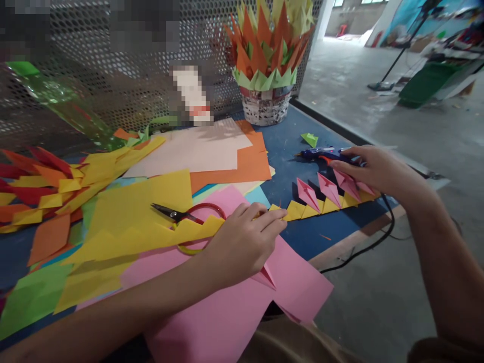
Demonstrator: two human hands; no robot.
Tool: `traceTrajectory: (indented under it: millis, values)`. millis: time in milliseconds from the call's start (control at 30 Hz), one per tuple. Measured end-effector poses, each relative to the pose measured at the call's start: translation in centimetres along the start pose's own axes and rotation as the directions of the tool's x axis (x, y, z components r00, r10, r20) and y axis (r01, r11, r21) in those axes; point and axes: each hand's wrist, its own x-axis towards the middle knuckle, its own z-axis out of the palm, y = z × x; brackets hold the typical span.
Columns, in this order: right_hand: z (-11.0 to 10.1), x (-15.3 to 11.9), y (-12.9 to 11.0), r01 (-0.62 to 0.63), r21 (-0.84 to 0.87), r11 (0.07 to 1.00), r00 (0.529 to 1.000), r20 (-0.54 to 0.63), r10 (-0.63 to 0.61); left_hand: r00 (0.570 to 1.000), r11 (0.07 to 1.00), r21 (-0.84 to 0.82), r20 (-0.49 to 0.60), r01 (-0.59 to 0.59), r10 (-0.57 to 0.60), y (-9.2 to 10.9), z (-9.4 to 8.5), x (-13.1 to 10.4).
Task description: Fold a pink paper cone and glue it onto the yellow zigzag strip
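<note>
My left hand (251, 237) is closed on the yellow zigzag paper strip (295, 209), its fingers pressed together at the strip's edge. Pink folded paper petals (328, 190) stand in a row along that strip, to the right of the hand. Under my left palm, another pink folded piece (266, 276) pokes out, partly hidden. My right hand (381, 171) is wrapped round a blue hot glue gun (319, 153) with an orange trigger, its nozzle pointing left above the blue table. Red-handled scissors (177, 216) lie partly under the yellow strip, left of my left hand.
Pink paper (212, 317), yellow sheets (139, 201) and orange paper (253, 156) overlap on the table. A papercraft pot (266, 108) with orange and yellow spikes stands at the back. A green-tinted bottle (75, 113) leans at left. The glue gun's cord (387, 227) hangs over the front edge.
</note>
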Motion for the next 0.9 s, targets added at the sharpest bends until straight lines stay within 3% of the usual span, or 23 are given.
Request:
traceTrajectory:
  millis: [100,200,300,433,500,600,800,900]
  values:
    - [-1.3,-2.3,-0.8,0.080,0.011,0.997,0.991,-0.104,-0.078,1.000,1.000,-0.011,0.005,0.002,-0.002,0.0,0.0,0.0]
    - [-2.7,-6.6,-3.1,0.207,0.077,0.975,0.937,-0.301,-0.176,0.999,0.999,-0.035,0.034,0.012,-0.011,-0.1,0.0,-0.1]
    - [-3.0,-12.0,-7.0,0.448,0.178,0.876,0.876,-0.284,-0.391,0.997,0.997,-0.077,0.075,0.031,-0.025,-0.2,0.0,-0.2]
    - [-1.6,-17.7,-12.6,0.602,0.339,0.723,0.798,-0.207,-0.567,0.993,0.984,-0.160,0.109,0.072,-0.055,-0.6,-0.1,0.0]
    - [-0.5,-19.0,-14.9,0.584,0.370,0.723,0.810,-0.211,-0.547,0.991,0.976,-0.200,0.111,0.091,-0.069,-0.8,-0.4,0.2]
    - [0.8,-19.4,-16.8,0.498,0.376,0.781,0.867,-0.215,-0.449,0.992,0.963,-0.249,0.099,0.102,-0.079,-0.8,-1.5,0.6]
    - [1.4,-19.2,-17.8,0.438,0.401,0.805,0.897,-0.250,-0.363,0.998,0.948,-0.314,-0.023,0.050,-0.060,-0.1,-6.3,1.3]
    - [1.3,-19.5,-18.1,0.411,0.441,0.798,0.908,-0.272,-0.317,0.997,0.962,-0.261,0.034,0.078,-0.072,0.4,-8.6,1.3]
